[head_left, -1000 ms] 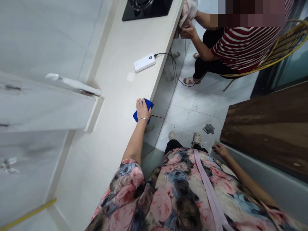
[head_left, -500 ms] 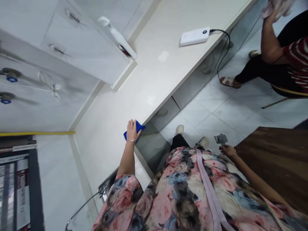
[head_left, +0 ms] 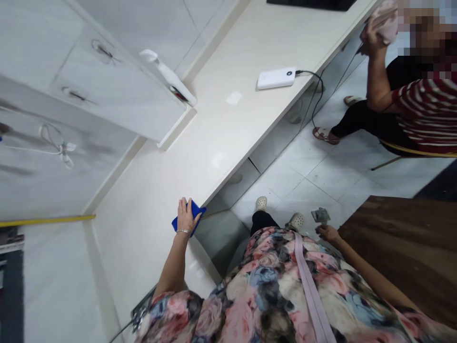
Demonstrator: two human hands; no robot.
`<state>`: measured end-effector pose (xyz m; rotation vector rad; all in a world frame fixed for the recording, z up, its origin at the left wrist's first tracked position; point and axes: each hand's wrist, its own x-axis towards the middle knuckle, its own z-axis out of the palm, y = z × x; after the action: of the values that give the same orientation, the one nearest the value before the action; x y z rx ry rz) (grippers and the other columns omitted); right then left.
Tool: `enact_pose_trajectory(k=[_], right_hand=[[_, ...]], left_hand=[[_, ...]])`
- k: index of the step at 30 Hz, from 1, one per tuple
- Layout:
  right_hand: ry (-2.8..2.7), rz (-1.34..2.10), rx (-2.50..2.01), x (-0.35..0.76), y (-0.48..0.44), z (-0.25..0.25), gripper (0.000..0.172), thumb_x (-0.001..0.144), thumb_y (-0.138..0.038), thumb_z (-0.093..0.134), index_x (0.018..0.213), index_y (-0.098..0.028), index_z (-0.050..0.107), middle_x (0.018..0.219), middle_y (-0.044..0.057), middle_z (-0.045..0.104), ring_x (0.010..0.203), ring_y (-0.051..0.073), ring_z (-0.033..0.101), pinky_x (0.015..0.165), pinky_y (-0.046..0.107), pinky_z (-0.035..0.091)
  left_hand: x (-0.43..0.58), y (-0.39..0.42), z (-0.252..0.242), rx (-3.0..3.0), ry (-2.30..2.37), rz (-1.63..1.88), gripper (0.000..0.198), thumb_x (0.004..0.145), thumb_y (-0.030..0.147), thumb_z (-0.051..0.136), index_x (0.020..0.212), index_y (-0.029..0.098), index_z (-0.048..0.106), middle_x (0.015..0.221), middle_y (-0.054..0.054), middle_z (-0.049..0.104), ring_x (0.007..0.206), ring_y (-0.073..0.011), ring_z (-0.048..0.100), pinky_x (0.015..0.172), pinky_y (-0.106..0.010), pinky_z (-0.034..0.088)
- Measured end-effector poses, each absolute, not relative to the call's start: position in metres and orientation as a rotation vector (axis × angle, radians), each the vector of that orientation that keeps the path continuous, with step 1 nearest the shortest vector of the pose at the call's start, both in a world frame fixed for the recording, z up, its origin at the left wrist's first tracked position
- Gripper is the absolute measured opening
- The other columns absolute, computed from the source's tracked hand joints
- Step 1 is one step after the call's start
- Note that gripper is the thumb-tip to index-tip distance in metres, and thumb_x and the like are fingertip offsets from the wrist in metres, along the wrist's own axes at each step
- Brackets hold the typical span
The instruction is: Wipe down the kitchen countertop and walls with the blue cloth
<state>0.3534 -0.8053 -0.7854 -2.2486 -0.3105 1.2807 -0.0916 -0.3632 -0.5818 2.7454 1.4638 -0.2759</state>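
Observation:
My left hand (head_left: 185, 217) presses a blue cloth (head_left: 194, 209) onto the pale countertop (head_left: 157, 190), at the inner corner of its front edge. The fingers lie long over the cloth and the thumb stands out to the side; a bracelet circles the wrist. On the other side of my body, low over the floor, my right hand (head_left: 327, 233) is closed round the end of a small grey tool with a squarish, flat head (head_left: 320, 215). Its exact kind is hard to make out.
A white power bank (head_left: 276, 78) with a black cable (head_left: 319, 78) lies farther along the counter. A white handheld device (head_left: 169, 76) leans at the wall ledge. At the right sits another person (head_left: 380, 90) holding a pinkish cloth (head_left: 385, 21). A brown wooden surface (head_left: 378, 243) is near my right arm.
The view has shifted, so most things appear lower and farther left. A black flat object has come into view at the far counter. Both my hands keep what they hold.

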Motion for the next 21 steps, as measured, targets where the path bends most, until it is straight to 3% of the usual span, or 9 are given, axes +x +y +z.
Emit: enact_pose_trajectory(k=[7, 12, 16, 21], right_hand=[[-0.295, 1.354, -2.297, 0.371, -0.807, -0.744, 0.029, 0.069, -0.036, 0.063, 0.046, -0.026, 0.050, 0.047, 0.008, 0.056, 0.043, 0.021, 0.055, 0.051, 0.036, 0.039], [-0.314, 1.357, -2.310, 0.356, -0.749, -0.741, 0.038, 0.087, -0.045, 0.066, 0.061, -0.022, 0.052, 0.053, -0.001, 0.054, 0.046, 0.013, 0.051, 0.051, 0.027, 0.042], [-0.310, 1.357, -2.330, 0.342, -0.688, -0.744, 0.038, 0.098, -0.048, 0.065, 0.075, -0.018, 0.059, 0.067, -0.005, 0.058, 0.060, 0.009, 0.056, 0.062, 0.024, 0.050], [-0.272, 1.241, -2.349, 0.340, -0.631, -0.739, 0.026, 0.093, -0.035, 0.070, 0.076, -0.017, 0.064, 0.076, -0.002, 0.066, 0.078, 0.014, 0.065, 0.081, 0.031, 0.054]], left_hand=[[0.022, -0.346, -0.596, 2.881, 1.291, -0.127, 0.075, 0.097, 0.047, 0.056, 0.157, 0.005, 0.041, 0.167, -0.028, 0.029, 0.159, -0.0399, 0.020, 0.127, -0.057, 0.028], [0.079, -0.336, -0.603, 2.916, 1.209, -0.011, 0.074, 0.098, 0.046, 0.053, 0.158, 0.004, 0.041, 0.167, -0.028, 0.030, 0.159, -0.0404, 0.023, 0.127, -0.057, 0.028], [0.137, -0.319, -0.612, 2.901, 1.126, 0.072, 0.075, 0.097, 0.045, 0.054, 0.158, 0.003, 0.040, 0.166, -0.030, 0.030, 0.158, -0.0420, 0.022, 0.126, -0.059, 0.028], [0.240, -0.293, -0.618, 2.931, 0.936, 0.127, 0.076, 0.094, 0.038, 0.058, 0.157, 0.000, 0.040, 0.164, -0.032, 0.032, 0.157, -0.0438, 0.024, 0.126, -0.060, 0.026]])
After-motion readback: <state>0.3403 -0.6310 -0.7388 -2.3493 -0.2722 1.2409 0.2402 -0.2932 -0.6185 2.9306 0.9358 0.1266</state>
